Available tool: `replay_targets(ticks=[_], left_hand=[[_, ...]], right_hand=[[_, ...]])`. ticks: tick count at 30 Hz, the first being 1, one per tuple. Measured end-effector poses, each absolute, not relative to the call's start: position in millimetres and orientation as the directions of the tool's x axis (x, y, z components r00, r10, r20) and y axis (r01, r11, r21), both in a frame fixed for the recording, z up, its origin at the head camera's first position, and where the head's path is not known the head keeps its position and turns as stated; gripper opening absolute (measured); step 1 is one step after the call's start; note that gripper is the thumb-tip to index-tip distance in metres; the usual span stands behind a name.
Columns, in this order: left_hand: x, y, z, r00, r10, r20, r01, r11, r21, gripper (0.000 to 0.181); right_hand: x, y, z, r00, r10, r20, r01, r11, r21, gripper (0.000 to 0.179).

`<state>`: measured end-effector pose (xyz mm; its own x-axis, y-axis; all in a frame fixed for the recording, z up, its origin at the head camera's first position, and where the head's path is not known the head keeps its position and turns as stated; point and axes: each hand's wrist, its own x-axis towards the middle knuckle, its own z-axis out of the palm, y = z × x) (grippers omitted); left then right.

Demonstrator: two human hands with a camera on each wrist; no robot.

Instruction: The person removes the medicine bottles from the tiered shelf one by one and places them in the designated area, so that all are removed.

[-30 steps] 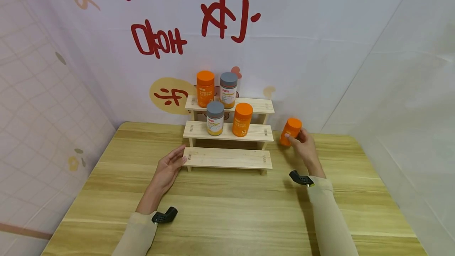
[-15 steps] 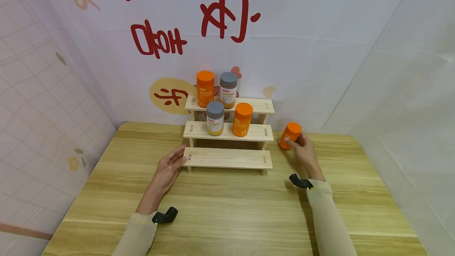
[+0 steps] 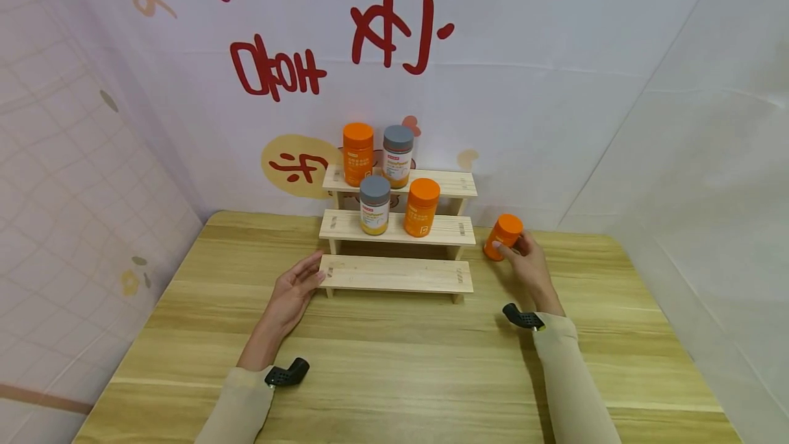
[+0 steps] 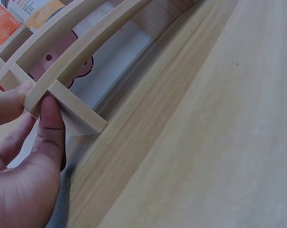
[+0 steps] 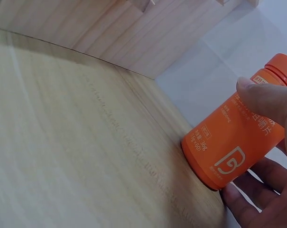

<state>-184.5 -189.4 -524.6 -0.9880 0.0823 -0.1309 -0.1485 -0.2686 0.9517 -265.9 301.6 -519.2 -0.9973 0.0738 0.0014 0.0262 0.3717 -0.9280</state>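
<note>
My right hand (image 3: pixel 529 271) holds an orange bottle (image 3: pixel 502 238) with an orange lid, to the right of a three-step wooden display rack (image 3: pixel 394 274). In the right wrist view, the thumb lies across the label of this bottle (image 5: pixel 233 137), with other fingers behind it. Its base is at the tabletop, though whether it bears fully on it I cannot tell. My left hand (image 3: pixel 292 297) pinches the left end of the lowest board; the left wrist view has the thumb on the board (image 4: pixel 67 64) and a finger beneath.
On the top step stand an orange bottle (image 3: pixel 358 163) and a grey-lidded bottle (image 3: pixel 397 163). The middle step bears another grey-lidded bottle (image 3: pixel 374 211) and an orange bottle (image 3: pixel 422 214). A printed white cloth (image 3: pixel 524 88) hangs behind the wooden table (image 3: pixel 401 375).
My right hand has lowered the orange bottle slightly and drawn it a little nearer over the last second. The left hand has kept its place on the rack.
</note>
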Motion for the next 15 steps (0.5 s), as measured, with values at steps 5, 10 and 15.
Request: replay_targets(ticks=[5, 10, 15], left_hand=[[-184, -189, -524, -0.987, 0.080, -0.138, -0.155, -0.267, 0.951, 0.061], [-183, -189, -523, -0.985, 0.077, -0.153, -0.168, -0.280, 0.945, 0.060], [-183, -189, -523, -0.986, 0.079, -0.149, -0.165, -0.276, 0.947, 0.060]], right_hand=[[-267, 307, -521, -0.998, 0.057, -0.011, 0.032, 0.386, -0.922, 0.070], [-263, 308, -511, -1.000, 0.027, -0.008, 0.017, 0.375, -0.927, 0.073], [-260, 307, -495, -0.998, -0.001, 0.055, -0.051, 0.367, -0.929, 0.074]])
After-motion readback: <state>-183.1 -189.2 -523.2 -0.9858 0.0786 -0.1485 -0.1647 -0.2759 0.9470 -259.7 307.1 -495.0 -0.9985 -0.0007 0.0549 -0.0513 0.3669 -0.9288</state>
